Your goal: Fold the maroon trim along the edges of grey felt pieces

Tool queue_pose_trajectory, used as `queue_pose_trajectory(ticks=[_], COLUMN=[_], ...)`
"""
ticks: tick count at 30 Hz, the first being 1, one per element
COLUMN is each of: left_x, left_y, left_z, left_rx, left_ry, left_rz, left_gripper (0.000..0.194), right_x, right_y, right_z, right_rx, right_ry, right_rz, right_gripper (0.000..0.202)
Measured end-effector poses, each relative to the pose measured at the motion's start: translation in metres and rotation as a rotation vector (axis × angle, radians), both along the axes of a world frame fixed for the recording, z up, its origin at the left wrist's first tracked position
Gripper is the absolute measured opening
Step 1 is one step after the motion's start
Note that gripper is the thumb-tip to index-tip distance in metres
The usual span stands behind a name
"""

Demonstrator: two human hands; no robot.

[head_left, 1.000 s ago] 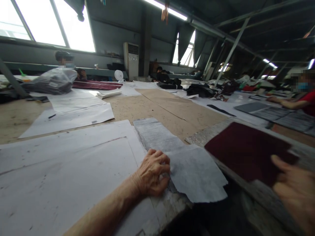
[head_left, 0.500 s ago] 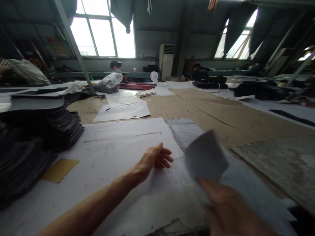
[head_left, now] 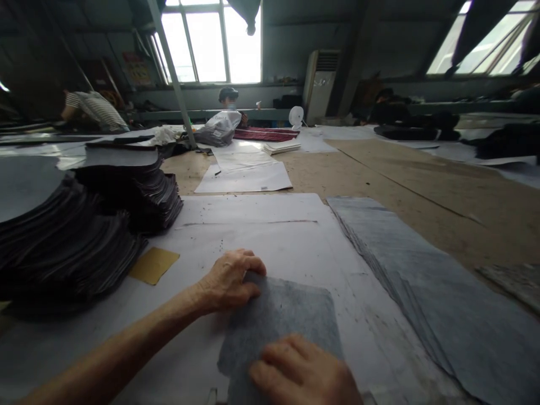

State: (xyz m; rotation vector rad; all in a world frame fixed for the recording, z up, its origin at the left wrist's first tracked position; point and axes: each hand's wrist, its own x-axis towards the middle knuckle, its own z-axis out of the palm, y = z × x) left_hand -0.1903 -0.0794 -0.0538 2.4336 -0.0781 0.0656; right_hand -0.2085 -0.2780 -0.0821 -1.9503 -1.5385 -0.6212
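Note:
A grey cut fabric piece (head_left: 291, 312) with a rounded corner lies on the white paper in front of me. At its upper left corner, my left hand (head_left: 234, 281) is closed, with thumb and fingers pinching the edge. My right hand (head_left: 306, 371) rests on the near part of the piece, its fingers curled together against the cloth; the fingertips are partly hidden. To the right lies a long stack of grey fabric sheets (head_left: 422, 281), its layers fanned along the left edge.
Tall stacks of dark fabric pieces (head_left: 63, 247) (head_left: 135, 197) stand at left, beside a yellow card (head_left: 155, 265). White paper (head_left: 270, 239) covers the table here. Farther back are loose sheets (head_left: 244, 177), a grey plastic bag (head_left: 219, 128), a small fan (head_left: 296, 117) and several people.
The fabric piece has come from the right, in my right hand, down onto the white paper. My left hand has closed on its corner. The view has turned left.

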Motion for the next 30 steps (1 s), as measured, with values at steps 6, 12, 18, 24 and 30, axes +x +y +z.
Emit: queue_pose_trajectory(ticks=[6, 12, 18, 24, 30], left_x=[0.004, 0.006, 0.008, 0.003, -0.002], left_y=[0.006, 0.015, 0.022, 0.027, 0.023], left_z=[-0.008, -0.018, -0.024, -0.022, -0.021], left_rx=[-0.002, -0.012, -0.055, 0.068, 0.287], left_ry=[-0.081, -0.198, -0.338, -0.45, -0.496], left_rz=[-0.1, -0.188, -0.264, -0.439, -0.503], left_gripper=[0.031, 0.038, 0.018, 0.03, 0.03], right_x=[0.057, 0.081, 0.079, 0.073, 0.078], right_y=[0.003, 0.02, 0.014, 0.007, 0.005], right_z=[0.022, 0.019, 0.012, 0.006, 0.008], right_rx=[-0.14, -0.315, -0.221, -0.119, -0.204], right_ry=[0.2, 0.278, 0.294, -0.094, -0.161], right_rz=[-0.323, -0.283, -0.278, -0.141, -0.064], right_gripper=[0.026, 0.025, 0.015, 0.025, 0.027])
